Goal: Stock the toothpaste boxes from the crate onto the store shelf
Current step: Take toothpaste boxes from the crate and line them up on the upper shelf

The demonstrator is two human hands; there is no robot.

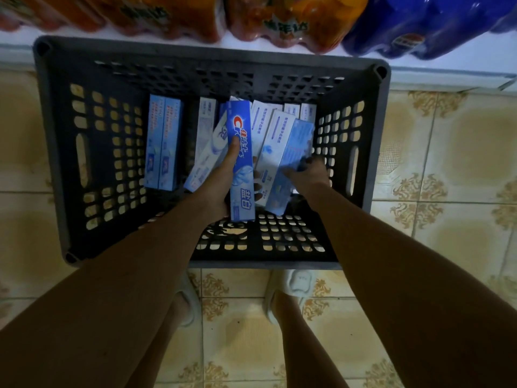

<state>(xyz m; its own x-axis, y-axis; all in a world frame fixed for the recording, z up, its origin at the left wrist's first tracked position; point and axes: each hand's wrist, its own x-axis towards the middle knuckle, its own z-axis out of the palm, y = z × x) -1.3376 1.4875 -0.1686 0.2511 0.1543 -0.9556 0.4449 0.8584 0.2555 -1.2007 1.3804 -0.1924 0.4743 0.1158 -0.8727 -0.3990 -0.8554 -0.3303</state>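
Landmark: the dark slotted crate (pixel 67 152) on the tiled floor (pixel 447 163) — every place below is given from it.
Task's thing: the toothpaste boxes (pixel 163 141) lie inside the crate, a tidy pair towards its left wall, a loose leaning heap from its middle to its right wall.
Left hand: your left hand (pixel 221 177) is down in the crate's middle, gripping a bright blue box (pixel 241 163) from below, thumb laid along its face; a paler box sits against the same hand, though you cannot tell whether it is held too.
Right hand: your right hand (pixel 307 175) is near the crate's right wall, fingers curled onto a pale blue box (pixel 291 152) at the heap's edge — blurred, so the hold looks closed but not certain.
Step in hand: picking up, judged from both hands being inside the crate; nothing here is on its way to the shelf yet.
Next move: likely lift both boxes straight up clear of the crate's rim without dragging the leaning ones, then turn to the shelf.
Beyond the crate: wrapped drink packs (pixel 293 21) on a white ledge past its far wall.
Near side: your slippered feet, just outside the crate.
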